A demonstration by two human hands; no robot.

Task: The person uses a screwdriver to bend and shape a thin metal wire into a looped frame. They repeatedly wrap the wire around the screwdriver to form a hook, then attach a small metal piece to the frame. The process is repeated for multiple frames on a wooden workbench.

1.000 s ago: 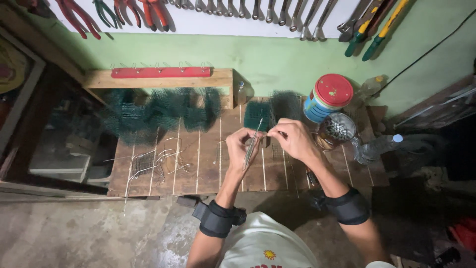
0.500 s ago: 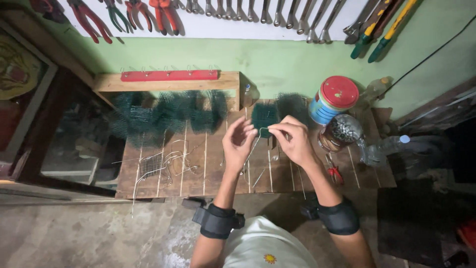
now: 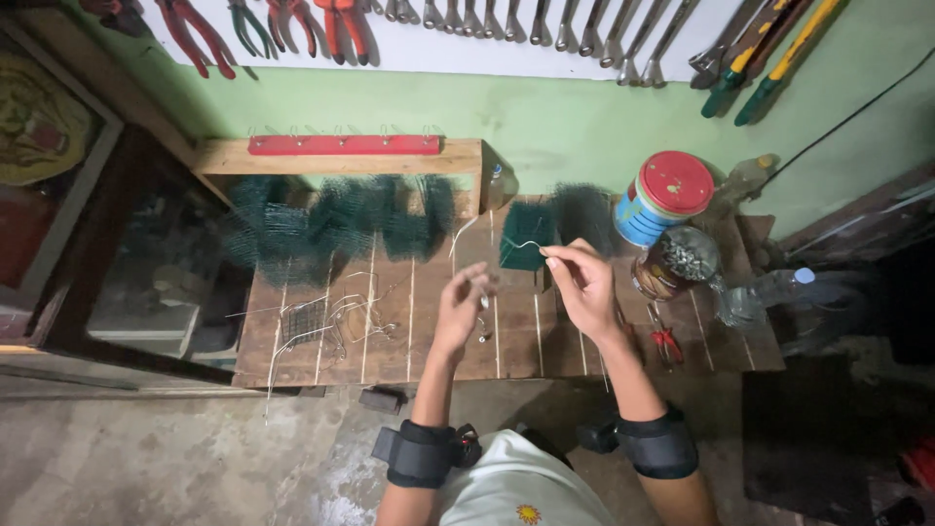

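right hand [image 3: 582, 282] pinches thin wire [image 3: 526, 244] on green brush piece [image 3: 524, 248], left of the red-lidded tin [image 3: 662, 198]; left hand [image 3: 464, 304] further left, fingers curled, contents unclear

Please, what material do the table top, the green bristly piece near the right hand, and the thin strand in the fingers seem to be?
Table top: bare brown wood, shown by separate planks with gaps. Green bristly piece: probably synthetic bristles, dark, matte and fuzzy-edged. Thin strand at the right hand: likely metal wire, pale and holding its curve. The left hand is blurred.

Right hand [image 3: 582, 282] pinches wire [image 3: 527, 244]; left hand [image 3: 462, 304] apart.
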